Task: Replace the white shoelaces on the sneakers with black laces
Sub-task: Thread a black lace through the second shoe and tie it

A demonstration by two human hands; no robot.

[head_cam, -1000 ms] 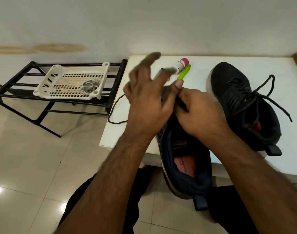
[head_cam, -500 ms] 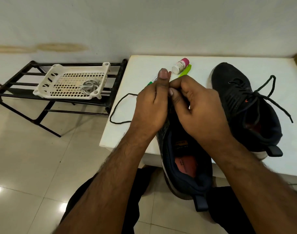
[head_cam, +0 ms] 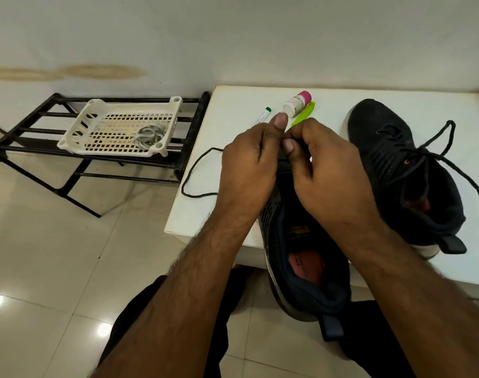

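Since a second ago the left hand (head_cam: 249, 170) has closed from spread fingers and is now meeting the right hand (head_cam: 328, 175) over the near sneaker (head_cam: 301, 263).

Both hands are pinching at the sneaker's front with curled fingers; what lies between the fingertips is hidden. The black lace (head_cam: 197, 173) is trailing in a loop across the white table (head_cam: 232, 110), left of the hands. The laced sneaker (head_cam: 402, 170) is lying at right. A basket (head_cam: 115, 129) holding pale laces (head_cam: 149, 136) is sitting on a black rack (head_cam: 42, 148) over the tiled floor (head_cam: 55, 255), against a white wall (head_cam: 232, 36).
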